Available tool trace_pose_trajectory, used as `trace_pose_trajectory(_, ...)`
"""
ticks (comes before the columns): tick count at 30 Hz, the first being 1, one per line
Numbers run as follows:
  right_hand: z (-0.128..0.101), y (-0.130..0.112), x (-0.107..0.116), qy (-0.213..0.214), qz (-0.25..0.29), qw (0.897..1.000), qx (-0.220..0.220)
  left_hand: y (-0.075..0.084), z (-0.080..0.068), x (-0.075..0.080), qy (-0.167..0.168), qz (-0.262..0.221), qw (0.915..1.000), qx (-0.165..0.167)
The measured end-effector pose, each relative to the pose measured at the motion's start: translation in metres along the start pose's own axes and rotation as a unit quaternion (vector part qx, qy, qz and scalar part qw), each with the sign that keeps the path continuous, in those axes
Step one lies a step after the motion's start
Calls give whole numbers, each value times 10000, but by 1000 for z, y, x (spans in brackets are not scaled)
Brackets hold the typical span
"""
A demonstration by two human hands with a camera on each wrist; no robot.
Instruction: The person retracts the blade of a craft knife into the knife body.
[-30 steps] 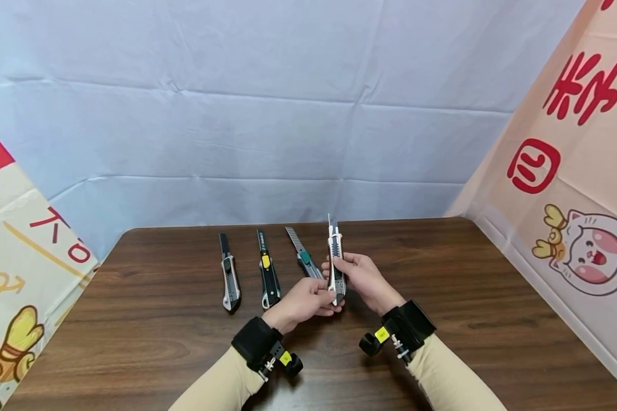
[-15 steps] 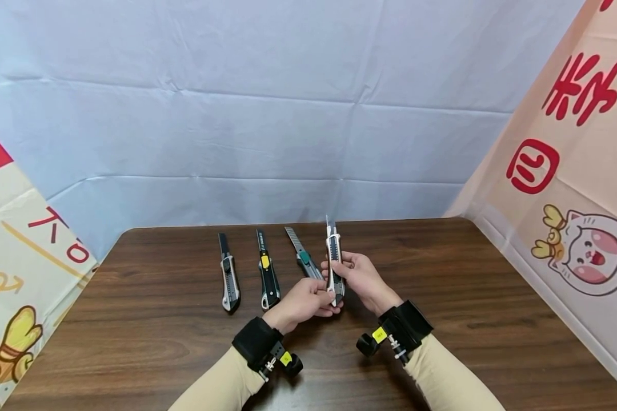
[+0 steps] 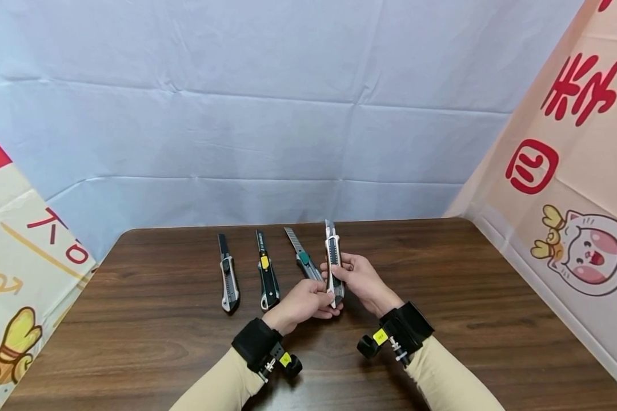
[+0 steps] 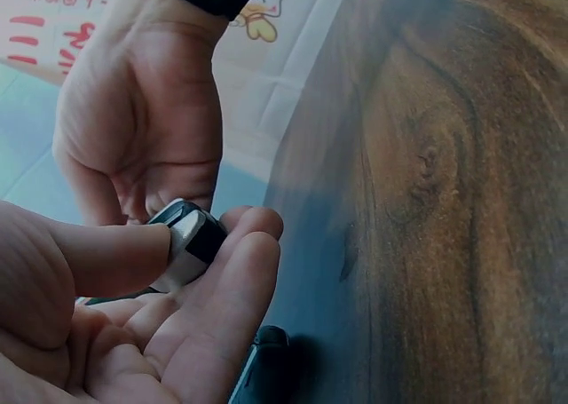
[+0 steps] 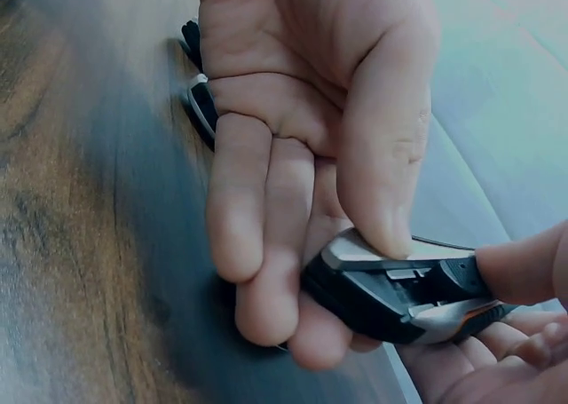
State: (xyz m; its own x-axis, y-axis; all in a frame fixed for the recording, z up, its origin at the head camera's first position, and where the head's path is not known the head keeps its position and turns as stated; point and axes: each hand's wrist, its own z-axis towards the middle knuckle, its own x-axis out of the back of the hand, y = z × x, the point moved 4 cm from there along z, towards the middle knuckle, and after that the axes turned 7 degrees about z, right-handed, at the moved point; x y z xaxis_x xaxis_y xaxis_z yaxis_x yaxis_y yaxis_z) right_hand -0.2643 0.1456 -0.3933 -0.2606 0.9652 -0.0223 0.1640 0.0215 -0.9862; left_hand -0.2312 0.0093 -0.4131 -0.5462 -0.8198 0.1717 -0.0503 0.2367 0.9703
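In the head view a silver-and-black utility knife (image 3: 333,251) is held up off the table, blade end pointing away and upward. My left hand (image 3: 304,301) pinches its butt end between thumb and fingers. My right hand (image 3: 364,284) grips the handle from the right, its thumb lying on the slider side. From the left wrist, the left thumb (image 4: 115,257) presses the silver-and-black butt end (image 4: 191,244). The right wrist view gives a close look at the handle (image 5: 390,289) between both hands. Just left of it lies a grey snap-off utility knife with a teal slider (image 3: 304,258), its lower end hidden.
Farther left on the wooden table (image 3: 154,319) are a black utility knife with a yellow slider (image 3: 268,279) and a silver-and-black one (image 3: 229,285). Pale cloth (image 3: 226,125) hangs behind; printed banners (image 3: 555,228) flank the table.
The knife in my hands has shifted slightly left and its blade tip sits a little lower. My right thumb has slid slightly down the handle. The other knives stay put.
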Motion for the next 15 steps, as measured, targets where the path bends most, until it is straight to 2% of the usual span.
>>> trace_pose_trajectory(15,-1,-1,-1,-36,-161,9999,-12,0,0,-1,30,4,10000,49)
